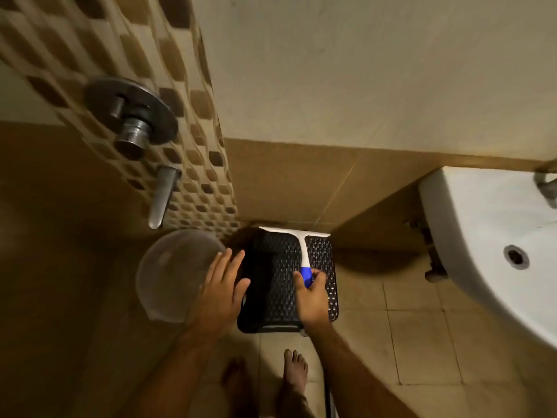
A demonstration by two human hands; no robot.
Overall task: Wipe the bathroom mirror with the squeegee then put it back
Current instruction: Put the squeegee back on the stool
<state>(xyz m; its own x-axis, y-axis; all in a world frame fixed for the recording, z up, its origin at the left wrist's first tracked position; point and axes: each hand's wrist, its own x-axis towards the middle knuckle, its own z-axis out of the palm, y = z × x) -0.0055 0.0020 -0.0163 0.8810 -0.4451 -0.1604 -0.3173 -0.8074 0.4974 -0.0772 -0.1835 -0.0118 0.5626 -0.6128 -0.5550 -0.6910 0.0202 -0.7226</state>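
A white squeegee [301,245] with a blue grip lies on top of a black woven-pattern stool [271,285] on the floor, its blade at the stool's far edge by the wall. My right hand [312,297] is closed around the blue grip. My left hand [221,288] hovers with fingers spread over the stool's left side, holding nothing. No mirror is in view.
A clear plastic bucket [168,279] stands left of the stool under a metal spout [161,197] and a wall valve [132,122]. A white washbasin [488,236] juts out at right. My bare feet [295,375] stand on the tiled floor below.
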